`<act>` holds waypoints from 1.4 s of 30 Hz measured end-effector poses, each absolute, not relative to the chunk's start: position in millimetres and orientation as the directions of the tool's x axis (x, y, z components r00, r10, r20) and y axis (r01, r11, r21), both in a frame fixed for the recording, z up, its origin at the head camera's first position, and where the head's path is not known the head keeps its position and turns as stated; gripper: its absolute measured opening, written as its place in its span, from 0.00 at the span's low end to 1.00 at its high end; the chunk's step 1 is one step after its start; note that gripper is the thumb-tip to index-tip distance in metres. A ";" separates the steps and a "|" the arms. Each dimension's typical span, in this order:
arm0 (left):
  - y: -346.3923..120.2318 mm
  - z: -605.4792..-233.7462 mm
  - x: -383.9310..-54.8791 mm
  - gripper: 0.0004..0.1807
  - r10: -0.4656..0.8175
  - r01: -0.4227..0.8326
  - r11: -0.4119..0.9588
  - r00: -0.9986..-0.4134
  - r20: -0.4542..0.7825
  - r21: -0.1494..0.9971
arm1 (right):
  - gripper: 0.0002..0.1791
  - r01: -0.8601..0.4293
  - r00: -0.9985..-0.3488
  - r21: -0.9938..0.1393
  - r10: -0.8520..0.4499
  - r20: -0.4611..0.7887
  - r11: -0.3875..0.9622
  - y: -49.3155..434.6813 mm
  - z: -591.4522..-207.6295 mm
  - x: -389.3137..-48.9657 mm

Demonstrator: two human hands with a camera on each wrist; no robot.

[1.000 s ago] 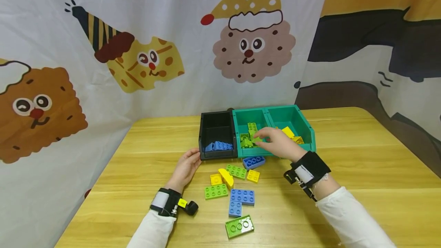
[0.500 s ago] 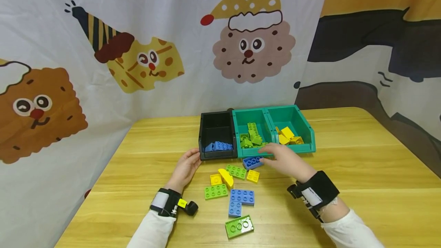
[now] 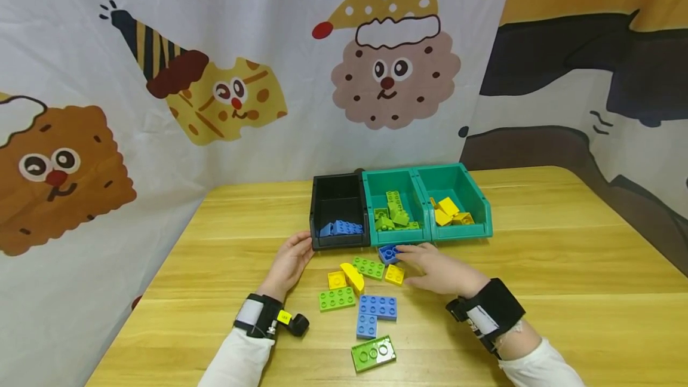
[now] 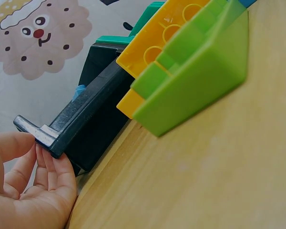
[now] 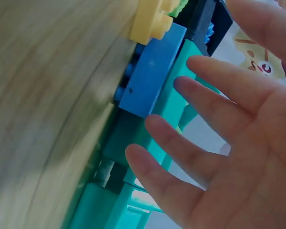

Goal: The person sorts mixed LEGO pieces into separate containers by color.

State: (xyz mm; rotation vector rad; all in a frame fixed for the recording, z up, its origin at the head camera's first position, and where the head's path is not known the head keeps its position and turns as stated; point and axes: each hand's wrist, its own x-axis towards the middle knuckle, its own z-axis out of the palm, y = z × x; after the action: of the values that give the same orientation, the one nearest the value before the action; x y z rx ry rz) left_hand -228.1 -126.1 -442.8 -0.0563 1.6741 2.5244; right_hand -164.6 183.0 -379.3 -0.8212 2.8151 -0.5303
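At the front left corner of the black bin point(image 3: 338, 242), my left hand point(image 3: 290, 264) pinches the rim between thumb and fingers, as the left wrist view shows. Blue bricks point(image 3: 344, 228) lie inside that bin. My right hand point(image 3: 443, 267) is spread with straight fingers just right of an upturned blue brick point(image 3: 388, 254) and a yellow brick point(image 3: 395, 275). Its fingertips overlap the blue brick in the head view; whether they touch it I cannot tell. In the right wrist view, nothing lies in the palm.
Two teal bins join the black one: one has green bricks point(image 3: 396, 214), the other yellow bricks point(image 3: 448, 209). Before them on the wooden table point(image 3: 451, 339) lie green bricks point(image 3: 337, 299), blue bricks point(image 3: 378, 306), a yellow arched block point(image 3: 352, 279) and a yellow square brick point(image 3: 337, 280).
My right hand has come out from over the teal bins toward me, down to the blue brick on the table, uncovering the green and yellow bricks. The left hand stays put.
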 end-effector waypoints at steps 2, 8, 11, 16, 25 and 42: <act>-125.7 -442.0 -227.8 0.09 0.072 -0.109 -0.379 -0.994 -0.088 0.919 | 0.28 -0.491 -0.830 -0.375 -0.553 -0.074 0.786 183.2 -380.1 -164.4; -126.0 -441.7 -227.1 0.08 0.084 -0.101 -0.367 -0.994 -0.075 0.925 | 0.26 -0.443 -0.853 -0.434 -0.518 -0.065 0.784 184.8 -378.1 -163.3; -126.2 -442.1 -227.9 0.09 0.091 -0.094 -0.369 -0.994 -0.064 0.925 | 0.24 -0.418 -0.871 -0.449 -0.489 -0.049 0.790 187.0 -376.5 -163.4; -125.4 -442.3 -230.6 0.08 0.089 -0.089 -0.387 -0.994 -0.059 0.918 | 0.23 -0.368 -0.899 -0.461 -0.436 -0.045 0.807 191.4 -373.1 -163.7; -125.0 -442.5 -230.8 0.08 0.080 -0.091 -0.363 -0.995 -0.067 0.927 | 0.21 -0.281 -0.924 -0.443 -0.365 -0.114 0.851 194.6 -364.9 -157.8; -126.1 -443.0 -229.0 0.08 0.073 -0.107 -0.351 -0.994 -0.087 0.930 | 0.23 -0.400 -0.892 -0.372 -0.449 -0.052 0.838 195.9 -377.1 -165.0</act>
State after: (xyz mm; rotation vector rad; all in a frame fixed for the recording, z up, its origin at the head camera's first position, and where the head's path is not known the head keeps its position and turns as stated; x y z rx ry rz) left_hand -229.0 -126.1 -443.0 -0.0460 1.7224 2.4949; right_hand -165.0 195.9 -377.1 -0.6691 2.8787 -0.5376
